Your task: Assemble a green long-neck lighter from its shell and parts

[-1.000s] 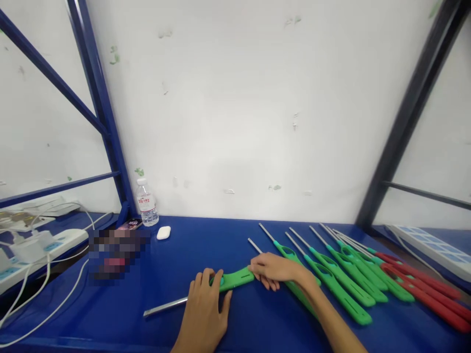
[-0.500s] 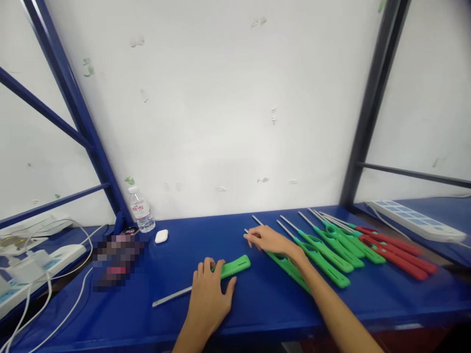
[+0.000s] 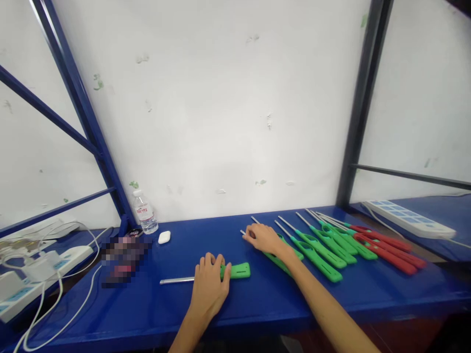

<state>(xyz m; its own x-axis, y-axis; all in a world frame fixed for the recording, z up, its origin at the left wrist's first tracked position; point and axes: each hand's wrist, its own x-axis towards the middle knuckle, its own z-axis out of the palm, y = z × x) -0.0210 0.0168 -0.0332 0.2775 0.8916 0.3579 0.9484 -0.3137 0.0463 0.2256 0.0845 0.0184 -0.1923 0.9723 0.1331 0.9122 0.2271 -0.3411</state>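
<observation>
My left hand is closed over a green lighter lying on the blue table, its metal rod pointing left and its handle end to the right. My right hand has its fingers bent over a second green lighter, whose rod tip shows left of the fingers. Another green lighter's rod sticks out behind that hand. To the right, several green lighters lie in a fanned row with rods pointing to the back left, and several red lighters lie beyond them.
A water bottle and a small white case stand near the wall on the left. Power strips with white cables lie at far left, another power strip at far right. Metal posts rise on both sides.
The lighter under my left hand has turned to lie nearly level, its rod tip swinging towards the wall. My right hand and the lighter under it have shifted slightly left. The view has moved a little.
</observation>
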